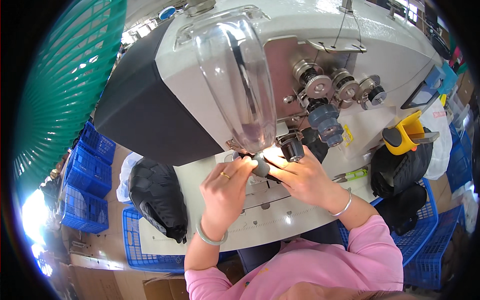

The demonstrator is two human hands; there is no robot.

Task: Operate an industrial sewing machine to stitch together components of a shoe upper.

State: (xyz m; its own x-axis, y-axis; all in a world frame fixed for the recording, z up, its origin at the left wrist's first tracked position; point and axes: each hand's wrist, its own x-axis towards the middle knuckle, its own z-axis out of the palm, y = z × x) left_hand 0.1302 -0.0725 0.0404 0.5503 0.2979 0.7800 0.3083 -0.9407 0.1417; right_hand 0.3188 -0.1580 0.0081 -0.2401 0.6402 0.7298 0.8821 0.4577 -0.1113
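Head view.

Item: grey ribbed piece (260,165), small, centre of the frame, below the clear guard (235,85) and between the two hands. Its far end was hidden by fingers and machine parts.

Left hand (225,182), left of centre: fingers drawn together, pinching the piece at its left edge; the thumb was mostly hidden. Ring and light bangle worn.

Right hand (306,177), right of centre: fingers extended and a little apart, tips at the piece's right side; whether they gripped or only steadied it could not be told. Silver bangle worn.

Handling, as judged: light, soft and pliable, with a grippy ribbed surface, not fragile, though apt to curl. Best held at both side edges, fingertips kept clear of the lit gap under the guard.

Surroundings: white sewing machine (380,30), top and centre, with metal tension knobs (318,86), upper right of centre; pale worktable (280,225), lower centre; black padded bag (156,200), left of centre; second black bag (395,167), right; green-handled snips (356,174), right of centre; yellow holder (410,132), right; green fan guard (75,75), upper left; blue crates (87,170), left.
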